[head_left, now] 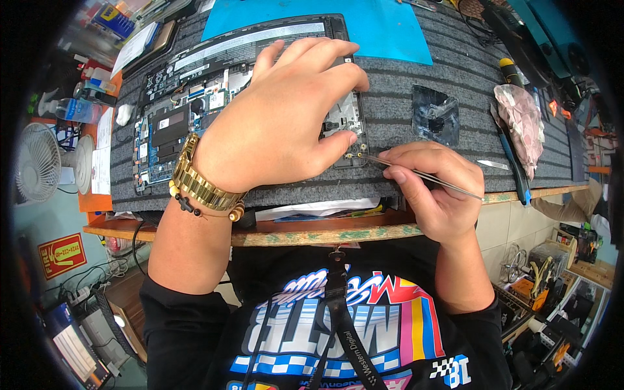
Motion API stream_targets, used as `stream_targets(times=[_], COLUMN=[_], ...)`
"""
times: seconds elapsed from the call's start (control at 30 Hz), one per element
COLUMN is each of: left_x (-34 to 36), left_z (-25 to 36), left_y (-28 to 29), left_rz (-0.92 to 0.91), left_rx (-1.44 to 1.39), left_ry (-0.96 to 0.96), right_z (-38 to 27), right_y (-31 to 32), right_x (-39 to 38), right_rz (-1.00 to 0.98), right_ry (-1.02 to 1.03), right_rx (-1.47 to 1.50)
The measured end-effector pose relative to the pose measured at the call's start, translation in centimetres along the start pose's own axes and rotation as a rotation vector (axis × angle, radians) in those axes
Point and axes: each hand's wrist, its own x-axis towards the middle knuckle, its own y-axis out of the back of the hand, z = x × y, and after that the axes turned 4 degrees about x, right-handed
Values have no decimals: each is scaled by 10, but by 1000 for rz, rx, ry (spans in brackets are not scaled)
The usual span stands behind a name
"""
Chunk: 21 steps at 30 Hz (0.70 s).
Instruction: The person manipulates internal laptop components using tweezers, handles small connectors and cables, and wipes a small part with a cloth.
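Observation:
An opened laptop base [170,127] lies on the striped grey mat, its blue circuit board and long black battery [260,49] exposed. My left hand [292,97] is spread over its middle and right side, fingers apart, covering part of the inside. The thumb reaches toward the near right corner. In my right hand [439,179], metal tweezers [432,177] are pinched between thumb and fingers. Their tip points at the small brass-coloured fittings [356,155] in that corner; whether it touches them I cannot tell.
A dark plastic pouch [435,116] and crumpled pinkish wrapping [520,123] lie right of the laptop. Beside the wrapping is a black-and-blue hand tool [513,156]. A blue mat [390,29] lies behind. The wooden table edge [312,233] runs close to my body.

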Motion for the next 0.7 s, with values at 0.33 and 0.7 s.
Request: stream_targets(times=[0.33, 0.7], left_x=[1, 2], left_z=[3, 7], left_y=[-4, -7], left_rz=[2, -2], left_rx=[-28, -42], left_ry=[1, -5], right_z=[0, 0], right_y=[0, 0], right_x=[-1, 0], right_rz=[17, 9], right_ry=[-24, -5], right_rx=[15, 6])
